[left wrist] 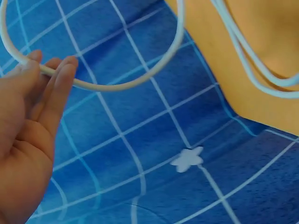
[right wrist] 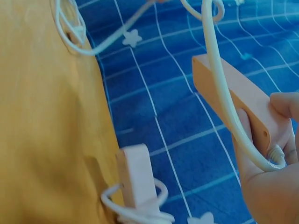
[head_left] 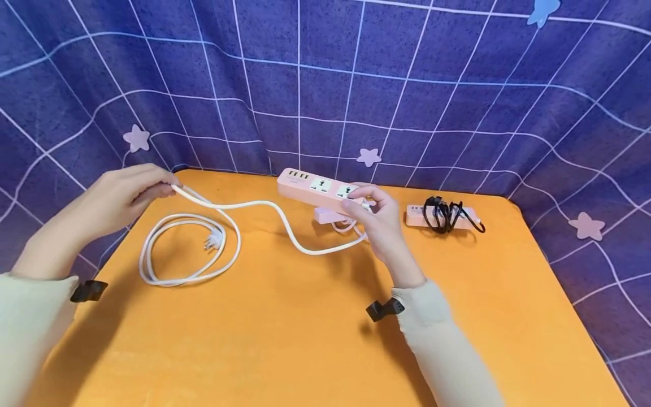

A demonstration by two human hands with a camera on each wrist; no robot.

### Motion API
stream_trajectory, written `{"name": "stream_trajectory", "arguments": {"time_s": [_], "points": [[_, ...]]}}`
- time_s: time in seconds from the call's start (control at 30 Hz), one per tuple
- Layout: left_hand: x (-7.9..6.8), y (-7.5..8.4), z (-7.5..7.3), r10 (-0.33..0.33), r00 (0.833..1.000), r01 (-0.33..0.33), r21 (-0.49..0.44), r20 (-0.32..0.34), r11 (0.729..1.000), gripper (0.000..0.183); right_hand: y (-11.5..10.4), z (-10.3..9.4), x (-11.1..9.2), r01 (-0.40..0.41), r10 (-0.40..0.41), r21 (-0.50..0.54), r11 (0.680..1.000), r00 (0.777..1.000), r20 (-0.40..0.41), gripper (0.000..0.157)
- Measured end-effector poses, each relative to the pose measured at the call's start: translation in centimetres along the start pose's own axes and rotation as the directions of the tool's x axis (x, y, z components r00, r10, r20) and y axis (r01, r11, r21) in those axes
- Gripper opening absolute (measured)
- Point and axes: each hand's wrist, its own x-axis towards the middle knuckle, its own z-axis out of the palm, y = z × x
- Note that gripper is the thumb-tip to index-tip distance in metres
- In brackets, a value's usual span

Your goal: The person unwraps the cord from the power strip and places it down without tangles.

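My right hand [head_left: 378, 217] grips a pink power strip [head_left: 315, 191] by its cord end, holding it above the table. In the right wrist view the strip [right wrist: 247, 98] tilts, and its white cord [right wrist: 224, 93] leaves the end beside my palm. On the left, my left hand [head_left: 129, 189] pinches that white cord [head_left: 264, 203] between thumb and fingers, raised off the table. The left wrist view shows the cord [left wrist: 121, 86] sagging from the fingertips [left wrist: 65, 74]. Below it, the rest of the cord lies in loose loops, with the white plug [head_left: 213, 239] inside them.
Behind the held strip sits a second, pale pink power strip [head_left: 328, 215] with a white cord around it. Farther right lies another pink strip [head_left: 414, 216] with a bundled black cord [head_left: 445, 213]. A blue gridded cloth [head_left: 325, 102] with stars hangs behind the orange table [head_left: 285, 328].
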Motion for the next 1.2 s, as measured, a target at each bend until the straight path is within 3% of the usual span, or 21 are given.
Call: {"name": "stream_trajectory", "arguments": {"time_s": [0.13, 0.3, 0.53, 0.7, 0.87, 0.97, 1.07, 1.2], "points": [[-0.4, -2.0, 0.5, -0.134, 0.991, 0.134, 0.027, 0.012, 0.991, 0.030, 0.4, 2.0, 0.0, -0.033, 0.033, -0.006, 0.999, 0.999, 0.010, 0.019], [-2.0, -4.3, 0.9, -0.301, 0.953, 0.301, 0.024, 0.039, 0.953, 0.023, 1.3, 4.6, -0.2, -0.111, 0.111, 0.010, 0.994, 0.994, -0.001, 0.014], [-5.1, -5.5, 1.1, -0.402, 0.909, 0.411, -0.084, 0.107, 0.908, 0.016, 2.8, 8.0, 0.9, -0.135, 0.133, -0.116, 0.984, 0.991, -0.025, 0.014], [-7.6, -5.2, 0.7, -0.400, 0.898, 0.414, -0.043, 0.186, 0.909, 0.025, 4.2, 9.7, 2.4, -0.149, 0.147, -0.144, 0.978, 0.989, -0.024, 0.013], [-11.2, -4.6, 0.7, -0.326, 0.921, 0.327, 0.031, 0.215, 0.944, 0.034, 5.8, 11.5, 3.8, -0.162, 0.157, -0.200, 0.966, 0.987, -0.042, 0.013], [-13.0, -3.9, 1.1, -0.316, 0.927, 0.308, 0.074, 0.202, 0.949, 0.033, 6.7, 12.6, 4.6, -0.162, 0.154, -0.226, 0.961, 0.987, -0.052, 0.013], [-14.3, -3.3, 1.6, -0.347, 0.914, 0.334, 0.095, 0.209, 0.938, 0.032, 7.8, 13.6, 5.3, -0.170, 0.160, -0.257, 0.951, 0.985, -0.060, 0.013], [-15.4, -2.3, 2.1, -0.338, 0.907, 0.319, 0.114, 0.252, 0.941, 0.029, 9.2, 14.9, 6.0, -0.180, 0.169, -0.281, 0.943, 0.984, -0.061, 0.014]]}}
